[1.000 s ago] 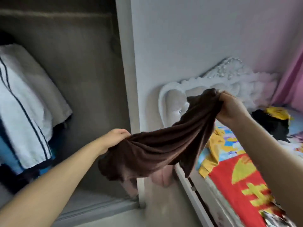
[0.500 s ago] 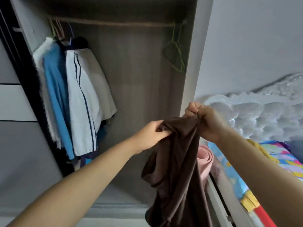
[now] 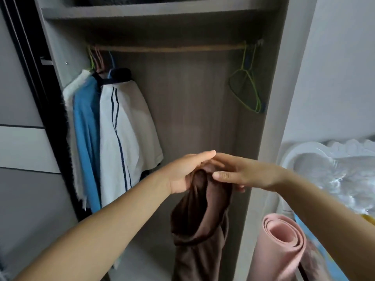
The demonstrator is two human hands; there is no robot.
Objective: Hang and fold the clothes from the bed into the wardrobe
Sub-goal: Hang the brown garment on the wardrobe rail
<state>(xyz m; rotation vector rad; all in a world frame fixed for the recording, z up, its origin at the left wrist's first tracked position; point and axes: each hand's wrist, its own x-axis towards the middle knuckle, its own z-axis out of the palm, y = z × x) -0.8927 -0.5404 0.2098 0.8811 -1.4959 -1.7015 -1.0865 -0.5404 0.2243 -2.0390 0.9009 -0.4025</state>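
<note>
A dark brown garment hangs limp in front of the open wardrobe. Both hands meet at its bunched top edge. My left hand cups that edge from the left, its fingers lying over the top and its thumb hidden. My right hand pinches the cloth from the right, thumb in front and fingers behind. The fingertips of the two hands touch. Empty green hangers hang at the right end of the wooden rail.
A white jacket with dark stripes, a blue top and a white garment hang at the rail's left end. A rolled pink mat stands by the wardrobe's right side. The bed's white headboard is at right.
My view swung from the bed to the wardrobe. The garment went from stretched between my hands to hanging straight down. My hands came together, and their fingers have straightened over its top.
</note>
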